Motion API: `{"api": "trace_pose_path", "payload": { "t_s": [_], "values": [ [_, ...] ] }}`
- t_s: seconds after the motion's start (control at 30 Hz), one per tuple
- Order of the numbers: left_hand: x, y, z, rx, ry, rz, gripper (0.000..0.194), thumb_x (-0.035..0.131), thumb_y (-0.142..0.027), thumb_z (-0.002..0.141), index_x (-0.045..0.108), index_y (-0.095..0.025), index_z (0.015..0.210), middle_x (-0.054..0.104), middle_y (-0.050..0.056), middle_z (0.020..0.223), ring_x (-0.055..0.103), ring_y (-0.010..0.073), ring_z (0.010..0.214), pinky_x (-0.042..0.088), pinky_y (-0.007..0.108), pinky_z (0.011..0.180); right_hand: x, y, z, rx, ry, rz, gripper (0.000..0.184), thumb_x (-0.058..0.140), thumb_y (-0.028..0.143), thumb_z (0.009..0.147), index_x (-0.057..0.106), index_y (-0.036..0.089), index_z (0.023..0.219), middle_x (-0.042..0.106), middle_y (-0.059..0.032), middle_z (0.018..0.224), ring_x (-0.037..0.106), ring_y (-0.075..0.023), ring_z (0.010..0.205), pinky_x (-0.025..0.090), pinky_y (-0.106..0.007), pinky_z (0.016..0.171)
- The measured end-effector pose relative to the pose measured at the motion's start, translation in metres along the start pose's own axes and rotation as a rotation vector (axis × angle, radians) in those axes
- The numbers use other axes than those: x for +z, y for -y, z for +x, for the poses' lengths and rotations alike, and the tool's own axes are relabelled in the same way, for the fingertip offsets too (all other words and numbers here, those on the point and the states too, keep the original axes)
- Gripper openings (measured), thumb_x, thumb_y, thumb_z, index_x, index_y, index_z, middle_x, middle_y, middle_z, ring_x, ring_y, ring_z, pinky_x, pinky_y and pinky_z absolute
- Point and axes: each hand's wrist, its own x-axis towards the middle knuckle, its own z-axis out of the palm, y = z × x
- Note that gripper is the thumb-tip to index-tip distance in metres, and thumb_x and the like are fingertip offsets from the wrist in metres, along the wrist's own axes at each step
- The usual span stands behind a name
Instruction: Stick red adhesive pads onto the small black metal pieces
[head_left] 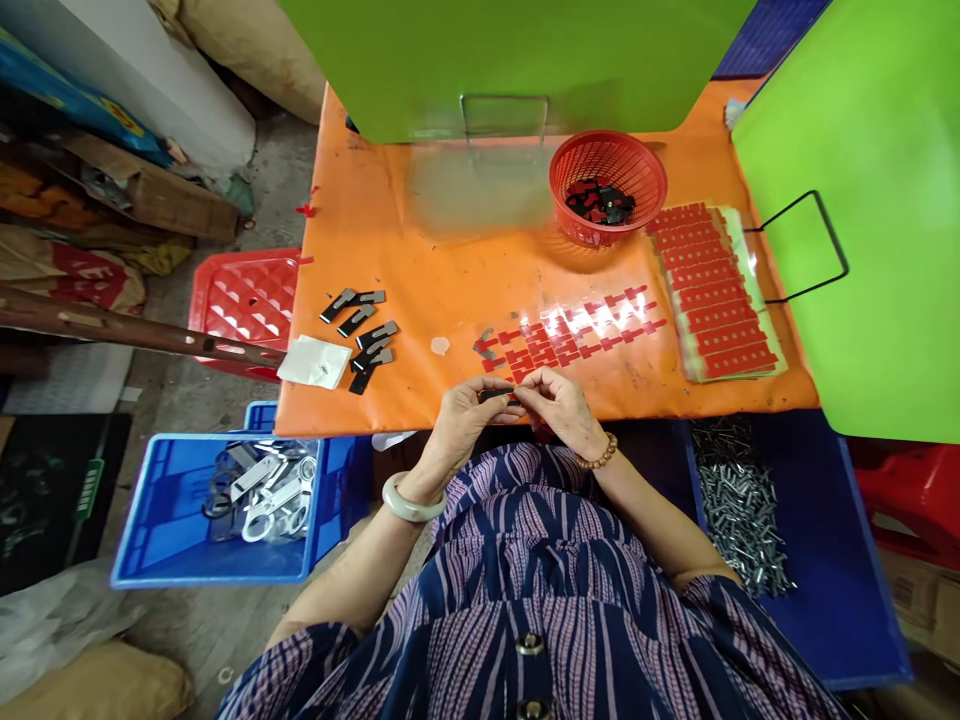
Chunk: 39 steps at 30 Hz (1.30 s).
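My left hand (469, 415) grips a small flat black piece (495, 394) at the front edge of the orange table. My right hand (562, 405) is pinched at the right end of the same piece; whether something tiny is between its fingertips I cannot make out. Just beyond my hands lies a sheet of red T-shaped stickers (562, 337), partly hidden by my fingers. To the left, several black pieces with grey metal tabs (371, 340) lie scattered. A red mesh basket (566, 222) farther back holds black and red pieces.
On the right is a stack of red sticker sheets (712, 290). Green panels (885, 180) with wire handles stand at the back and right. A blue bin (135, 530) with metal and white parts sits lower left; a blue tray (825, 560) of metal pins, lower right.
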Motion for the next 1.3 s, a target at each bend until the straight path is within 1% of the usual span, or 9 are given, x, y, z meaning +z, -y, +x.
{"api": "trace_pose_path", "payload": {
  "t_s": [0.4, 0.57, 0.63, 0.77, 0.87, 0.97, 1.03, 1.13, 1.3],
  "values": [
    [-0.004, 0.007, 0.007, 0.014, 0.032, 0.017, 0.039, 0.081, -0.031, 0.065, 0.058, -0.014, 0.091, 0.071, 0.002, 0.06, 0.068, 0.0141, 0.055, 0.055, 0.021, 0.057, -0.003, -0.006, 0.002, 0.148, 0.099, 0.141, 0.036, 0.069, 0.052, 0.074, 0.053, 0.019, 0.076, 0.061, 0.0058, 0.054, 0.055, -0.0082, 0.039, 0.045, -0.02, 0.04],
    [-0.009, 0.004, 0.013, 0.059, 0.049, 0.084, 0.048, 0.078, -0.038, 0.068, 0.056, -0.013, 0.102, 0.069, 0.001, 0.063, 0.069, 0.0151, 0.057, 0.056, 0.024, 0.06, -0.023, 0.006, 0.016, 0.138, 0.141, -0.065, 0.027, 0.069, 0.042, 0.076, 0.055, 0.019, 0.074, 0.064, 0.0039, 0.056, 0.056, -0.0085, 0.041, 0.046, -0.02, 0.041],
    [-0.011, 0.003, 0.016, 0.159, -0.019, 0.15, 0.046, 0.075, -0.041, 0.071, 0.057, -0.014, 0.104, 0.07, 0.002, 0.07, 0.069, 0.0151, 0.06, 0.056, 0.025, 0.061, -0.041, 0.02, 0.035, 0.071, 0.091, -0.1, 0.025, 0.071, 0.039, 0.074, 0.056, 0.019, 0.07, 0.065, 0.0022, 0.059, 0.057, -0.0088, 0.043, 0.047, -0.021, 0.042],
    [-0.014, 0.008, 0.022, 0.376, -0.167, 0.407, 0.031, 0.066, -0.037, 0.08, 0.06, -0.018, 0.102, 0.072, 0.006, 0.089, 0.07, 0.0184, 0.077, 0.058, 0.033, 0.076, -0.082, 0.067, 0.087, -0.17, -0.179, 0.046, 0.026, 0.072, 0.04, 0.074, 0.056, 0.02, 0.076, 0.066, 0.002, 0.064, 0.054, -0.0083, 0.043, 0.046, -0.022, 0.042],
    [-0.015, 0.016, 0.028, 0.533, -0.225, 0.69, 0.023, 0.059, -0.032, 0.085, 0.061, -0.02, 0.105, 0.071, 0.011, 0.106, 0.068, 0.0247, 0.097, 0.053, 0.044, 0.092, -0.099, 0.091, 0.115, -0.229, -0.364, 0.128, 0.023, 0.066, 0.039, 0.08, 0.051, 0.022, 0.085, 0.068, 0.0006, 0.076, 0.06, -0.0093, 0.051, 0.054, -0.026, 0.053],
    [-0.015, 0.026, 0.035, 0.691, -0.192, 0.97, 0.028, 0.054, -0.027, 0.088, 0.06, -0.02, 0.114, 0.064, 0.016, 0.128, 0.056, 0.0314, 0.124, 0.042, 0.052, 0.105, -0.099, 0.081, 0.118, -0.232, -0.483, -0.096, 0.027, 0.06, 0.033, 0.082, 0.051, 0.022, 0.105, 0.066, 0.0005, 0.081, 0.062, -0.0114, 0.053, 0.054, -0.028, 0.054],
    [-0.015, 0.033, 0.041, 0.744, -0.156, 1.13, 0.034, 0.052, -0.026, 0.089, 0.059, -0.019, 0.122, 0.056, 0.017, 0.139, 0.044, 0.0338, 0.136, 0.033, 0.056, 0.111, -0.097, 0.061, 0.109, -0.314, -0.464, -0.374, 0.028, 0.057, 0.031, 0.082, 0.055, 0.019, 0.107, 0.066, -0.0007, 0.082, 0.063, -0.0127, 0.06, 0.054, -0.028, 0.06],
    [-0.018, 0.039, 0.051, 0.749, -0.098, 1.334, 0.041, 0.052, -0.026, 0.089, 0.057, -0.019, 0.129, 0.053, 0.017, 0.143, 0.038, 0.0356, 0.14, 0.026, 0.06, 0.114, -0.102, 0.031, 0.09, -0.49, -0.417, -0.787, 0.019, 0.052, 0.027, 0.085, 0.063, 0.016, 0.096, 0.069, -0.0083, 0.091, 0.065, -0.0184, 0.082, 0.053, -0.036, 0.079],
    [-0.033, 0.032, 0.067, 0.797, 0.06, 1.506, 0.045, 0.054, -0.028, 0.09, 0.057, -0.022, 0.133, 0.05, 0.015, 0.146, 0.037, 0.0357, 0.14, 0.022, 0.061, 0.115, -0.127, 0.003, 0.062, -0.502, -0.417, -1.241, 0.037, 0.052, 0.028, 0.089, 0.06, 0.016, 0.123, 0.06, -0.0163, 0.128, 0.05, -0.0305, 0.124, 0.04, -0.05, 0.103]
  ]
}}
